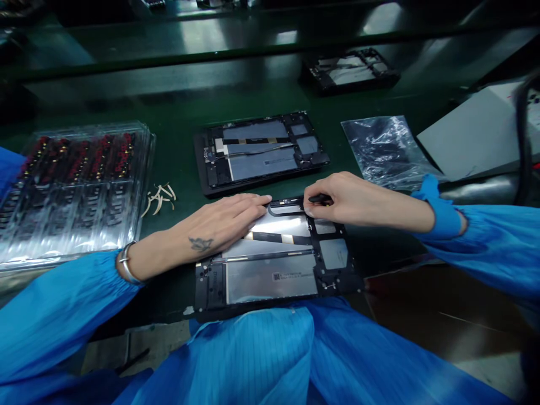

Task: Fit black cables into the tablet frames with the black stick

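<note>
An opened tablet-like device lies at the table's near edge, its silver inner plates facing up. My left hand rests flat over its upper left part, fingers stretched toward the top edge. At that edge my right hand is closed in a pinch, with a small black object between the fingers; a thin dark cable runs from beside the left fingertips to the right fingertips. Just beyond both hands sits a second opened device on a dark base.
Stacked clear trays with small red and black parts stand at the left, beside several pale strips. A clear plastic bag and a white sheet lie at the right. Another device is farther back.
</note>
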The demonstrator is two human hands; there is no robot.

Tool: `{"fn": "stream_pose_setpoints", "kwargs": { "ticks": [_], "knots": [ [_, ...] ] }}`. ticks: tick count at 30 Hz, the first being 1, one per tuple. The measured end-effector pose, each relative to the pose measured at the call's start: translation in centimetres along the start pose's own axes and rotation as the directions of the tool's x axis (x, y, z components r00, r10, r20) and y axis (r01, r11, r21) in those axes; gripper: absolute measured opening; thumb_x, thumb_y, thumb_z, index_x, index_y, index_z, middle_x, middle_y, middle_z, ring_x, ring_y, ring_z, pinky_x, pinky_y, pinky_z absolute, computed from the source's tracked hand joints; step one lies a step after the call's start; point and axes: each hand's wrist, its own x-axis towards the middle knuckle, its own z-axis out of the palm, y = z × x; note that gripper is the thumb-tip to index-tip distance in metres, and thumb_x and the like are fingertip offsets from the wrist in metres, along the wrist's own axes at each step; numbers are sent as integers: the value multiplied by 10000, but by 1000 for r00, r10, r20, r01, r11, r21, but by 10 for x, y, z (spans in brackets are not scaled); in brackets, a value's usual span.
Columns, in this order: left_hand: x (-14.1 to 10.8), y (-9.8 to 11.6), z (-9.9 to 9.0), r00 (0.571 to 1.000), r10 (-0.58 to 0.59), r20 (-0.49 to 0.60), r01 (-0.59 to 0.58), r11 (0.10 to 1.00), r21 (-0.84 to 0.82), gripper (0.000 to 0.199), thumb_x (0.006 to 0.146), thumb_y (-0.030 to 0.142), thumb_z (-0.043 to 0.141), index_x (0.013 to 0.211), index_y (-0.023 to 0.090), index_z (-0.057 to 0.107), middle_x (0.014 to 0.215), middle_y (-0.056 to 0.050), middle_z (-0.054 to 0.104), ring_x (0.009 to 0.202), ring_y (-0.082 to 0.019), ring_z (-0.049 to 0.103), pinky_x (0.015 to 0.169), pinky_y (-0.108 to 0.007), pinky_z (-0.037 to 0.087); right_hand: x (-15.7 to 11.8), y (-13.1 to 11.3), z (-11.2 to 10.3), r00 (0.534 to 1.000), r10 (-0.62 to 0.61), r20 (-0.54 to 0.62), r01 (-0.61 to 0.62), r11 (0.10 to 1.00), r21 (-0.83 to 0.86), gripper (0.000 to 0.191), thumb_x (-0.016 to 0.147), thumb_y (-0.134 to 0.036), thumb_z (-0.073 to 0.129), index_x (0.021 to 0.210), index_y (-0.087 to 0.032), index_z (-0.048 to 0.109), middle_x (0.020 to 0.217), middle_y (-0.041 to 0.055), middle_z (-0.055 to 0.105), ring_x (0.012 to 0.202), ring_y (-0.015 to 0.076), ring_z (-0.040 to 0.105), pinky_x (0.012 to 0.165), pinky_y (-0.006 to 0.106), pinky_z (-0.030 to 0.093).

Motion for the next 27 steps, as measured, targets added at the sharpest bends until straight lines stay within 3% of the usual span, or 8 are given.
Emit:
{"fn": "stream_pose_setpoints", "kwargs": {
  "ticks": [7, 11, 16, 22, 27],
  "knots": [
    [2, -3, -1, 995, 96, 8, -96, 987, 128, 338, 1060, 209, 356, 1348, 132, 517, 1520, -140, 486, 1373, -271, 507, 1152, -442, 444, -2, 4, -2, 999, -25, 22, 24, 998, 61, 228, 890, -360, 648, 724, -211, 697, 599, -3, 587, 510, 110, 449, 502, 291, 242],
    [1, -7, -2, 992, 125, 4, -125, 987, 104, 423, 1070, 220, 323, 1470, 149, 440, 1514, -156, 486, 1387, -277, 500, 1153, -459, 440, -5, 3, -4, 1000, -23, 14, 22, 997, 74, 274, 914, -421, 618, 766, -204, 697, 642, -1, 601, 543, 115, 479, 501, 283, 278],
    [0, -9, -2, 993, 116, -10, -114, 989, 95, 488, 1077, 278, 331, 1553, 173, 339, 1510, -148, 494, 1392, -275, 496, 1162, -441, 437, -5, -6, -1, 999, 21, -27, -21, 999, -27, 245, 894, -328, 627, 686, -201, 653, 580, -6, 551, 515, 112, 441, 509, 300, 260],
    [0, -9, 1, 988, 154, -17, -149, 972, 180, 465, 1070, 202, 288, 1516, 128, 399, 1512, -158, 486, 1376, -296, 509, 1128, -475, 465, -4, -15, 0, 998, 48, -36, -52, 990, -134, 213, 856, -257, 633, 653, -192, 620, 592, 10, 563, 552, 127, 465, 559, 304, 263],
    [1, -7, -2, 983, 183, -2, -176, 951, 256, 439, 1061, 176, 298, 1457, 75, 461, 1502, -169, 495, 1350, -311, 530, 1101, -479, 487, -5, -16, -2, 999, 49, 22, -44, 979, -201, 216, 887, -284, 551, 706, -184, 615, 653, 13, 591, 586, 126, 479, 569, 283, 275]
  ]
}}
